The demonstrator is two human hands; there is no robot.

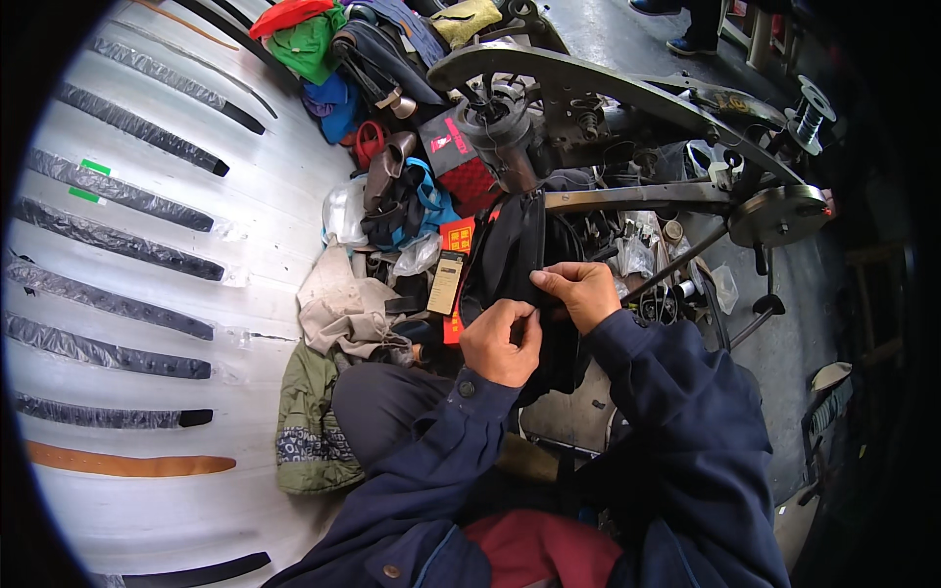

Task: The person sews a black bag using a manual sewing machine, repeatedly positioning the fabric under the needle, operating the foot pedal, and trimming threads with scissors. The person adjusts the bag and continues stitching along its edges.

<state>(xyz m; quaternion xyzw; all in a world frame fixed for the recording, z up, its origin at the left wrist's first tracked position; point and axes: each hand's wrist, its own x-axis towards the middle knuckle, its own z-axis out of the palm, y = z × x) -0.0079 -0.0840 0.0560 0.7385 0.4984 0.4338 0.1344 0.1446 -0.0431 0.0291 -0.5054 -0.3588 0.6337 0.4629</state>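
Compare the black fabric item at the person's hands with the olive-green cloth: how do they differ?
The black fabric item looks dark; the olive-green cloth is lighter, with pale lettering. The left hand and right hand are at the black fabric item; the olive-green cloth lies beside a knee, away from both. Both look soft.

Bag (502,250) black; sleeves (676,412) navy; shirt (544,551) maroon; one belt (137,460) orange-brown; rag (338,296) beige; fabric (312,412) olive with pale lettering.

Left hand (502,343): held over the near side of the black bag (505,250), fingertips pinched together.
Right hand (585,292): bag edge gripped between thumb and forefinger.
Metal machine (559,65): set beyond the hands.
Pale panel (265,245): lined with plastic-wrapped black belts (118,193) and a brown belt (127,460).
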